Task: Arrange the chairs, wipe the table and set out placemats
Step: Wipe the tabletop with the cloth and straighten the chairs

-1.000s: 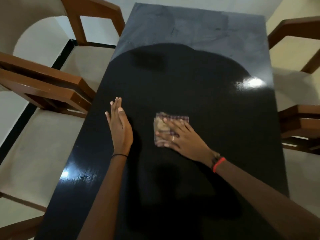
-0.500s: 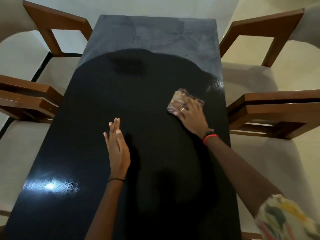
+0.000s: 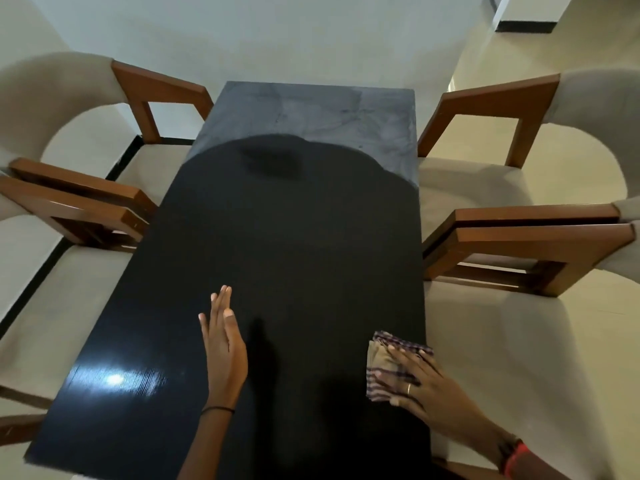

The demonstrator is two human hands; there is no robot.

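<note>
A long black table (image 3: 294,254) stands between four chairs with beige seats and brown wooden arms: the far left chair (image 3: 156,164), the near left chair (image 3: 69,299), the far right chair (image 3: 464,181) and the near right chair (image 3: 502,341). The left hand (image 3: 224,344) rests on the table top, its fingers straight and held together. The right hand (image 3: 422,386) presses with spread fingers on a folded checked cloth (image 3: 379,355), close to the right edge of the table. The far end of the top looks grey and dull; the nearer part is dark and glossy.
</note>
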